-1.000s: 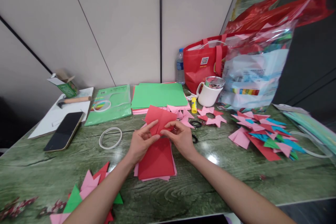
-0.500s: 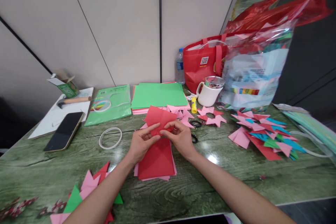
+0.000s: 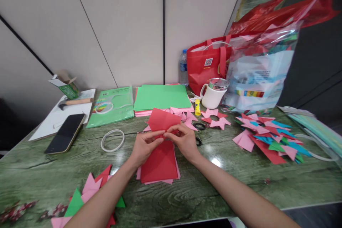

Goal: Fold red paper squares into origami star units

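Note:
Both my hands pinch a folded red paper piece (image 3: 162, 120) above the middle of the green table (image 3: 187, 192). My left hand (image 3: 144, 146) grips its lower left edge with thumb and forefinger. My right hand (image 3: 183, 140) pinches its lower right edge, fingers curled. Under my hands lies a small stack of red and pink paper squares (image 3: 159, 164).
Green and pink paper sheets (image 3: 160, 97) lie behind, with a glue stick (image 3: 197, 107), white mug (image 3: 213, 94), red bag (image 3: 207, 64) and water bottle (image 3: 183, 67). Folded paper shapes lie at right (image 3: 267, 137) and near left (image 3: 89, 194). Phone (image 3: 65, 133), tape ring (image 3: 112, 140), scissors (image 3: 198, 128).
The red paper has tipped lower and flatter between my fingers. My hands stay in about the same place, closing a little on the fold.

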Tool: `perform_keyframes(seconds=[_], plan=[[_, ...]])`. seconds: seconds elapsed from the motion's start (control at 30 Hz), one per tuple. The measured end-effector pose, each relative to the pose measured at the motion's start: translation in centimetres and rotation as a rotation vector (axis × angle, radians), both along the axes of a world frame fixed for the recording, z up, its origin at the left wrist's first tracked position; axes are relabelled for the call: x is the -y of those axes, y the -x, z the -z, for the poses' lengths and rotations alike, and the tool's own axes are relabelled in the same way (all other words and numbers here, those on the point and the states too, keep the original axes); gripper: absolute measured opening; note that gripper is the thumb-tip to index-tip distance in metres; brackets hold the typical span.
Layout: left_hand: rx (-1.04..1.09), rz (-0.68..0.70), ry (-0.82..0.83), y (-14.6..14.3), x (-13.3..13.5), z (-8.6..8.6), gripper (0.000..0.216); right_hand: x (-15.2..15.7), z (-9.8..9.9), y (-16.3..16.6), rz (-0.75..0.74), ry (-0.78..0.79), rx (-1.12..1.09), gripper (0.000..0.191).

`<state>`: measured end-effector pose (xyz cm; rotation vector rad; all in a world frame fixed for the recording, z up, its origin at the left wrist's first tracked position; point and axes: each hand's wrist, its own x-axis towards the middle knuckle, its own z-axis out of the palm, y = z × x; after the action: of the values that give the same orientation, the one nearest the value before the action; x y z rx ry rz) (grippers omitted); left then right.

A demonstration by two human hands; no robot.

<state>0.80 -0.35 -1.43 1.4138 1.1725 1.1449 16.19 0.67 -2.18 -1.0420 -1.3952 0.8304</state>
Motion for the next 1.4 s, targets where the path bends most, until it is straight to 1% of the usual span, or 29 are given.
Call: perform_keyframes(seconds=[0.33, 0.53, 0.7, 0.8, 1.0, 1.2, 1.3, 1.4], plan=[[-0.010, 0.003, -0.024, -0.1, 0.1, -0.3, 0.026, -0.1, -0.3, -0.1, -0.006, -0.006, 0.016, 0.013], [-0.025, -0.009, -0.005, -0.1, 0.1, -0.3, 0.028, -0.1, 0.0, -0.1, -0.007, -0.018, 0.041, 0.014], [-0.009, -0.039, 0.011, 0.2, -0.1, 0.4, 0.030, -0.2, 0.6, 0.0, -0.089, -0.006, 0.043, 0.014], [0.003, -0.050, 0.022, 0.2, -0.2, 0.5, 0.033, -0.3, 0.9, 0.0, -0.131, 0.009, 0.029, 0.014], [0.053, -0.050, 0.046, 0.4, -0.4, 0.7, 0.035, -0.7, 1.0, -0.1, -0.182, 0.090, -0.055, 0.012], [0.034, -0.048, 0.053, 0.8, -0.7, 0.9, 0.038, -1.4, 1.0, -0.3, -0.240, 0.231, -0.278, 0.012], [0.072, -0.050, 0.078, 0.8, -0.7, 0.8, 0.040, -1.6, 1.0, -0.4, -0.244, 0.233, -0.302, 0.016], [0.118, -0.060, 0.092, 0.8, -0.7, 0.8, 0.041, -1.6, 0.9, -0.5, -0.230, 0.217, -0.272, 0.018]])
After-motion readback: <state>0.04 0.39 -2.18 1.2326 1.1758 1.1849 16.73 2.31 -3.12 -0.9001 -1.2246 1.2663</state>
